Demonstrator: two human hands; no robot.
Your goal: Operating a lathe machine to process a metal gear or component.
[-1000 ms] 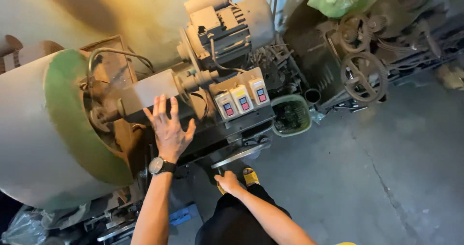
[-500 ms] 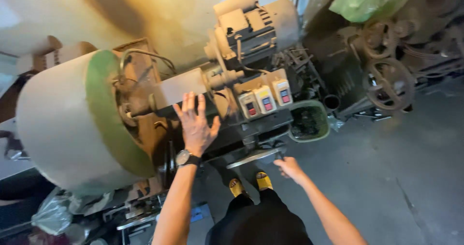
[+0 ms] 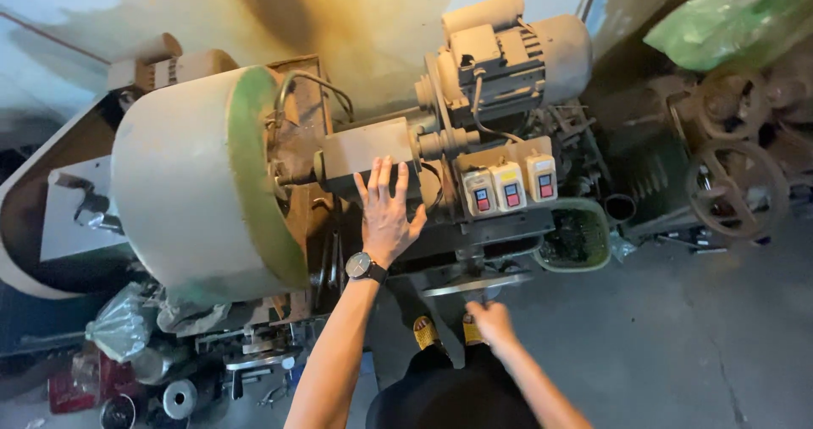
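Observation:
My left hand [image 3: 387,213], with a dark wristwatch [image 3: 364,267] on its wrist, lies flat with fingers spread on the beige body of a large machine [image 3: 373,149]. To its left is a big beige drum with a green rim [image 3: 199,183]. To its right is a panel with three switch boxes [image 3: 511,185], each with red and black buttons, under a beige electric motor [image 3: 508,52]. My right hand [image 3: 491,321] is lower down, with its fingers curled on the near edge of a flat metal strip [image 3: 461,287] that sticks out of the machine's front. My yellow shoes [image 3: 428,334] show below it.
A green-rimmed bin [image 3: 577,236] stands on the grey concrete floor right of the machine. Rusty handwheels [image 3: 735,188] and a green plastic bag [image 3: 728,18] are at the far right. Metal parts, plastic bags and a red item lie at the lower left [image 3: 127,353].
My right hand has come in from the open air and closed on the metal strip. My left hand has stayed flat on the machine. The view has shifted, so the machine sits further right.

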